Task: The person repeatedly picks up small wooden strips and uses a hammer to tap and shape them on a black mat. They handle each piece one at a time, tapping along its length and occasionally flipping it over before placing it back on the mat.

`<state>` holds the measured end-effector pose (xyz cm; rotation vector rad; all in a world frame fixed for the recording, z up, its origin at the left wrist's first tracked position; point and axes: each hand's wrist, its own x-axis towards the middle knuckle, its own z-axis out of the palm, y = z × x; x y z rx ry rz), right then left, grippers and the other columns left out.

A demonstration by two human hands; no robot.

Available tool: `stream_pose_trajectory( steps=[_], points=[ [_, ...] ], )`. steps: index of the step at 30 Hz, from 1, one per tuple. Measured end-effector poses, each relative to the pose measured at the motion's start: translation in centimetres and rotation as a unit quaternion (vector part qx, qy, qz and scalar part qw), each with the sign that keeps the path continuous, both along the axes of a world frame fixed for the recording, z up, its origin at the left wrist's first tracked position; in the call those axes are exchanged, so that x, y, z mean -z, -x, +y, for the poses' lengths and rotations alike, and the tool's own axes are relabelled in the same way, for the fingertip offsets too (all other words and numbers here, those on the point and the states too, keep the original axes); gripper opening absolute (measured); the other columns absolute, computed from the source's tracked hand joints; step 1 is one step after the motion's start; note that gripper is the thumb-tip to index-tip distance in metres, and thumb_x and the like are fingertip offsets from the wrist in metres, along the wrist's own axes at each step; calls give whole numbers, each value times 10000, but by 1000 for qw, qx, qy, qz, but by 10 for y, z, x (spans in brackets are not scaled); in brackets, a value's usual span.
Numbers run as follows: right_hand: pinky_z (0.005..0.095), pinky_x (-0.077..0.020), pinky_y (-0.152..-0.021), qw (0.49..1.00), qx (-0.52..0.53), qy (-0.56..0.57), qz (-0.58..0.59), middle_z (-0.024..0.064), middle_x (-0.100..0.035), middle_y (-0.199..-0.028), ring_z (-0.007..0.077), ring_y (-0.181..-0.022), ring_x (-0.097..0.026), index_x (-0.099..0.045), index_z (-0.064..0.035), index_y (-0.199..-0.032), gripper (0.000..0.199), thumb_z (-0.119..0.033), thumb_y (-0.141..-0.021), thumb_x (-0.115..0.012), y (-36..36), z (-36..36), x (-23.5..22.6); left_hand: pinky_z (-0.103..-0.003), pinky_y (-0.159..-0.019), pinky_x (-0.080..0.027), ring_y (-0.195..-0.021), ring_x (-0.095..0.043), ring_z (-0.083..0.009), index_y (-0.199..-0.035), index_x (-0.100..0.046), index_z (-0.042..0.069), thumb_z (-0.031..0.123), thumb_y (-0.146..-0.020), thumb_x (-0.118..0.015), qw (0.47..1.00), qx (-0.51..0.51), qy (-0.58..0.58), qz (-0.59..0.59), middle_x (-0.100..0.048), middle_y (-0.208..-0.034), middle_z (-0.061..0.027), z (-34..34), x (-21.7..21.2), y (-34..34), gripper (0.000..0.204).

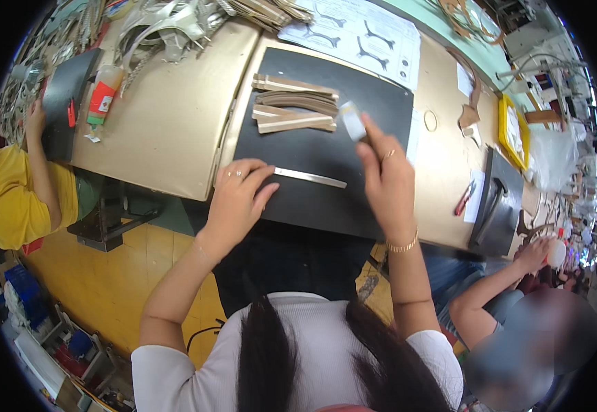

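A thin pale strip [310, 178] lies flat across the black mat [374, 206] before me. My left hand [240, 189] rests on the mat, its fingertips pinching the strip's left end. My right hand [389, 178] is closed on a hammer [352, 122], raised above the right part of the mat. Motion blurs the hammer's pale, blocky head, and my fingers hide most of its handle. Beyond the strip sits a pile of brown and cream strips [295, 103], laid side by side and partly stacked.
A printed sheet with drawings [353, 41] lies past the mat. A bottle with a red label [105, 95] stands on the left table. Red-handled pliers [464, 199] and a yellow tray [513, 134] are at the right. Co-workers sit on both sides.
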<state>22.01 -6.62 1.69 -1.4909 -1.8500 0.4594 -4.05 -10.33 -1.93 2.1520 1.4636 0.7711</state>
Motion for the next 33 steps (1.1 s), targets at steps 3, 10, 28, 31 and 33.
stream_pose_trajectory(
  steps=[3,10,28,31,33],
  points=[
    [381,-496,-690,991,84,-6,-108,89,-659,-880,281,-765,-614,-700,-132,-1300,400,-126,-903,-747,-22,18,22,-403,-921,-452,-1056,-583,-289,-1173,-705,45,190,-869,-774,999,51,15,3,-628,-1118,-88,20,3,-19,344],
    [384,-472,-861,969,76,-136,-194,57,-661,-1087,283,-998,-589,-754,-157,-1196,329,-154,-868,-774,-24,18,57,-382,-932,-450,-1016,-550,-269,-1089,-690,40,176,-859,-784,990,97,75,66,-596,-1105,-73,35,7,-54,284],
    [224,-472,-680,923,15,143,357,9,-696,-741,59,-703,-592,-579,-32,-1209,443,-98,-850,-831,0,-25,-15,-258,-662,-490,-719,-640,-128,-1026,-722,-31,69,-857,-807,982,68,141,-106,-624,-820,-82,-5,-57,-59,214],
    [223,-473,-673,922,16,139,360,14,-699,-741,64,-694,-591,-588,-21,-1225,452,-95,-848,-827,2,-17,-18,-258,-676,-505,-740,-639,-109,-1037,-729,-17,65,-850,-816,944,59,263,-189,-635,-824,-55,-6,-61,-58,223],
    [227,-478,-672,917,13,143,372,16,-701,-746,67,-691,-594,-592,-14,-1246,474,-101,-845,-831,-2,-10,-20,-236,-710,-523,-768,-624,-74,-1091,-735,-28,58,-840,-842,838,47,425,-339,-689,-874,-11,-1,-64,-52,286]
  ],
)
